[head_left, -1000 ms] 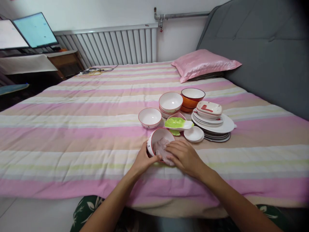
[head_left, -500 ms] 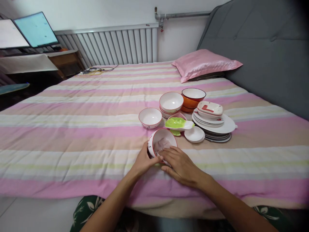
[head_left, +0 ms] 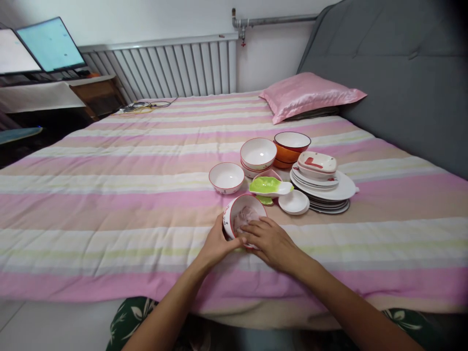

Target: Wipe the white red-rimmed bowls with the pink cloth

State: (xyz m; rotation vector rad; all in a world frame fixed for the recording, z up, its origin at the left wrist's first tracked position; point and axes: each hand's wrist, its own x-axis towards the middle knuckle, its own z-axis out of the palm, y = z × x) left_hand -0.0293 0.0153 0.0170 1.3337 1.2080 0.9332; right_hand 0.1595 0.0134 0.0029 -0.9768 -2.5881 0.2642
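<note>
A white bowl [head_left: 227, 220] with a red rim and small dark markings is tilted toward me near the front of the bed. My left hand [head_left: 218, 243] grips its left side, with the thumb over the near rim. Inside the bowl lies a crumpled pale pinkish cloth [head_left: 245, 215]. My right hand [head_left: 270, 243] has its fingers in the bowl, pressed together on the cloth against the inner wall. Just beyond stand another red-rimmed bowl [head_left: 226, 176] and a green leaf-shaped dish [head_left: 268, 185]. The fingertips of my left hand are hidden behind the bowl.
Stacked red-rimmed bowls [head_left: 258, 152] stand beside orange bowls [head_left: 288, 155]. Small white dishes [head_left: 293, 202] lie before a stack of plates [head_left: 343, 187], topped by rectangular dishes [head_left: 317, 163]. A pink pillow [head_left: 310, 95] rests near the grey headboard [head_left: 383, 73]. Cables lie at the far left.
My right hand has shifted slightly within the bowl, and more of the cloth shows above its fingers. My left hand keeps its grip, and the bowl stays nearly in place.
</note>
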